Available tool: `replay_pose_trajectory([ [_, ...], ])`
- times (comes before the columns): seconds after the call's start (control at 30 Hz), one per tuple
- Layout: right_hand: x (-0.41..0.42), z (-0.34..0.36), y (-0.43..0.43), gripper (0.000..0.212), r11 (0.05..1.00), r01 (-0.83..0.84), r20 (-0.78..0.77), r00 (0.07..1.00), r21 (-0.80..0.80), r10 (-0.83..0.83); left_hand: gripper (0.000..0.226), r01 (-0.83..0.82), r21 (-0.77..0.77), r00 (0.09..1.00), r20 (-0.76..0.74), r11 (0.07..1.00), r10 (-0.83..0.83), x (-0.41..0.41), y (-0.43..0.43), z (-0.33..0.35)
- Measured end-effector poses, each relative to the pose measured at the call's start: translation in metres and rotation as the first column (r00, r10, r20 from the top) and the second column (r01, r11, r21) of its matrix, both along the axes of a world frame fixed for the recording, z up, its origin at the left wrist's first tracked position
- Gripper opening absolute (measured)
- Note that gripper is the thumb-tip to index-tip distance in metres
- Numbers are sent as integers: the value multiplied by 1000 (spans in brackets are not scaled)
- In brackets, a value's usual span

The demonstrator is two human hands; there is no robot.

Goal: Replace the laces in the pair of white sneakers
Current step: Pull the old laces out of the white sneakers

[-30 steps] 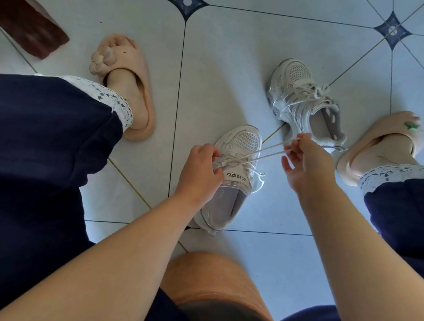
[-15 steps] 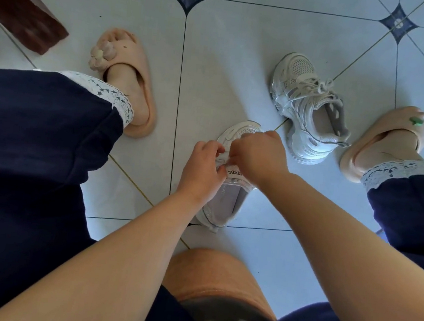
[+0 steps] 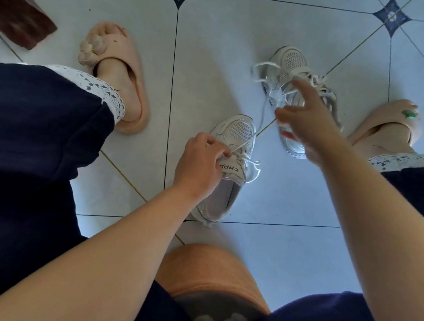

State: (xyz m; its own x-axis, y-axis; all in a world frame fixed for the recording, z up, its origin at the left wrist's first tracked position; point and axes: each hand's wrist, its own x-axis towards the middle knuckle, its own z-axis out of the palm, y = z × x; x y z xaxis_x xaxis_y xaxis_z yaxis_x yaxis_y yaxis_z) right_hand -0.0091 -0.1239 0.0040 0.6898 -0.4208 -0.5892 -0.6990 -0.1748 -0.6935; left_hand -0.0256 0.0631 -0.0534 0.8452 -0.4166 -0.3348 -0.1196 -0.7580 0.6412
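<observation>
The near sneaker [image 3: 240,132] lies on the tiled floor [image 3: 216,56] at the centre of the frame, toe pointing up the picture. The left hand [image 3: 200,161] rests over its tongue, its fingers [image 3: 219,152] curled together and pinching the lace [image 3: 244,144] at the eyelets. From there a loose strand of lace rises toward the upper right, where its free end curls in the air beside the far sneaker [image 3: 292,59]. The far sneaker sits laced in the upper right of centre. The right hand [image 3: 307,118] is raised in front of it and blurred; its forefinger and thumb look spread apart, and I cannot tell whether it grips the lace. A pink slipper [image 3: 120,54] is at the left of the frame, the other slipper [image 3: 393,119] at the right edge, each with a foot in it. Dark blue trousers [image 3: 24,140] fill the lower left and right, and a brown object [image 3: 14,19] lies in the upper left corner
</observation>
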Motion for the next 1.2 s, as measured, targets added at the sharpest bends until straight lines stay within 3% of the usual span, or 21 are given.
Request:
replay_pose_trajectory([
  [0.03, -5, -7, 3, 44, 999, -14, -64, 998, -48, 11, 30, 41, -8, 999, 5, 999, -41, -1, 1, 0],
  [0.1, -24, -22, 14, 27, 975, -213, -252, 949, -63, 191, 33, 110, -34, 993, -30, 993, -111, -1, 3, 0],
  [0.17, -41, -33, 29, 16, 939, -342, -321, 894, -34, 313, 30, 129, -50, 988, -77, 990, -133, 0, 4, 1],
  [0.23, -49, -39, 38, 7, 948, -311, -279, 918, -62, 282, 29, 168, -44, 982, -78, 985, -171, -1, 6, 2],
  [0.33, -50, -45, 36, 13, 937, -319, -224, 933, -146, 283, 45, 272, -8, 958, -87, 962, -272, -4, 10, 3],
  [0.43, -54, -47, 35, 8, 957, -264, -159, 956, -116, 245, 36, 335, 36, 942, -21, 942, -334, -6, 12, 1],
  [0.53, -58, -49, 37, 3, 937, -335, -136, 938, -104, 320, 27, 342, 84, 939, 22, 936, -344, -7, 11, 1],
  [0.7, -64, -50, 34, 16, 935, -354, -128, 929, -36, 347, 28, 302, 117, 953, -7, 946, -303, -10, 10, 0],
  [0.8, -66, -49, 36, 13, 950, -311, -153, 938, 21, 310, 28, 275, 104, 961, -11, 956, -276, -10, 11, -1],
  [1.2, -57, -58, 49, 16, 947, -307, -153, 944, -91, 291, 23, 143, -31, 990, 18, 989, -143, -11, 12, 1],
])
